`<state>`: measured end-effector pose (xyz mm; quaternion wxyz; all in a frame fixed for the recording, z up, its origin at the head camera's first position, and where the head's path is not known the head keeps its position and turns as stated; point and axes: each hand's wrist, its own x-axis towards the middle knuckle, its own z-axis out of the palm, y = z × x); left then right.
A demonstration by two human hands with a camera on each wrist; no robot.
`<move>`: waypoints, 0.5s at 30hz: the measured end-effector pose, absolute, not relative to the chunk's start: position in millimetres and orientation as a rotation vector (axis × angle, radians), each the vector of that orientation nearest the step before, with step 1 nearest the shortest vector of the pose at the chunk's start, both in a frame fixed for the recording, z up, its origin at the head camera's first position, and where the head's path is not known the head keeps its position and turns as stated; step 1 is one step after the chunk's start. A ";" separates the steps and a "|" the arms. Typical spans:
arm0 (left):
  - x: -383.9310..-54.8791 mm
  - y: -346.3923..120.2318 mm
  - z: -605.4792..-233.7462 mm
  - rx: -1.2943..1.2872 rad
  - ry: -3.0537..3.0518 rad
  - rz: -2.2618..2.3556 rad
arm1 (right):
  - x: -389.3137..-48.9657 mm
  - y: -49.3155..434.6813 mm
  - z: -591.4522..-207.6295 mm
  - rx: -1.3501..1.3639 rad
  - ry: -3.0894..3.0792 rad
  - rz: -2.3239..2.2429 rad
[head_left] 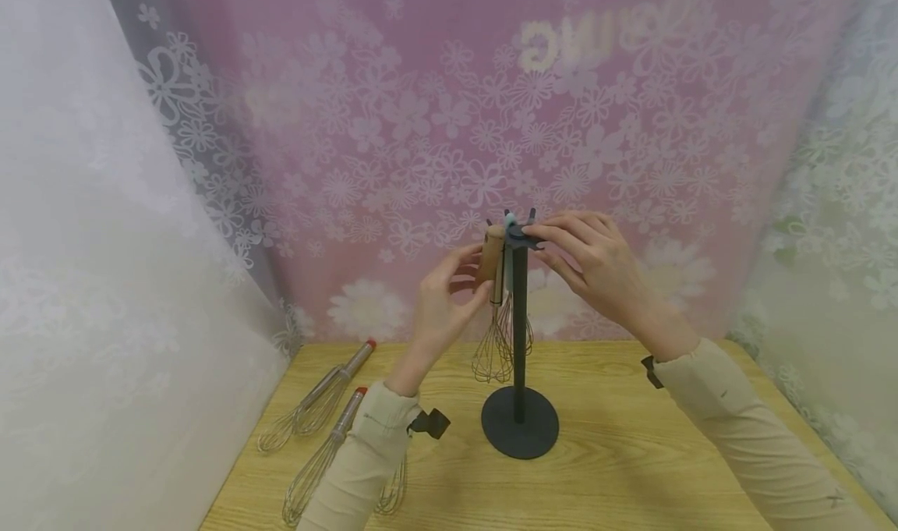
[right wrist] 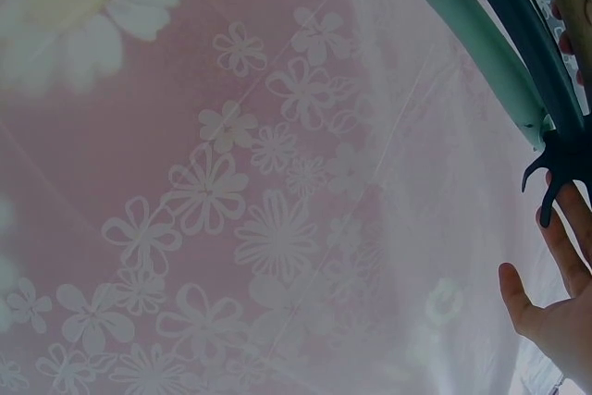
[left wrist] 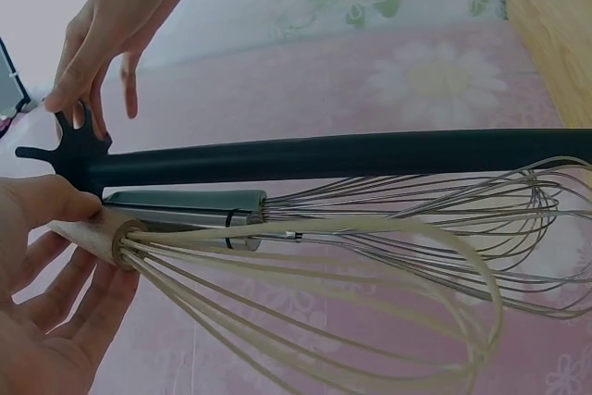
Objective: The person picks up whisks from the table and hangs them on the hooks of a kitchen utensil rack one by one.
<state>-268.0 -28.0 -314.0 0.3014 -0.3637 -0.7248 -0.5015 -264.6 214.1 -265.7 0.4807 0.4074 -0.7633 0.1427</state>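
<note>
My left hand (head_left: 449,297) holds a wooden-handled whisk (head_left: 493,254) by its handle, up against the top of a dark stand (head_left: 519,328) with curved hooks. In the left wrist view its pale wire loops (left wrist: 407,270) hang beside the stand's pole. Slightly bent fingers of my right hand (head_left: 592,262) touch the hooked head from the other side, the thumb apart from it. A green-handled whisk (right wrist: 490,53) hangs from the head. Next to it is a steel-handled whisk (left wrist: 180,217). Whether the wooden handle's end is on a hook is hidden by my left fingers.
On the left of the wooden table (head_left: 617,453) lie whisks with red-tipped steel handles, one farther back (head_left: 330,394) and one nearer (head_left: 326,453). Another set of wire loops (head_left: 394,490) shows partly behind my left sleeve. Flowered curtains (head_left: 421,125) enclose the back and sides.
</note>
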 end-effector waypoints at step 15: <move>-266.8 -31.6 -312.5 -0.948 -1.997 -1.320 | -264.8 214.4 -265.2 0.993 -1.863 0.321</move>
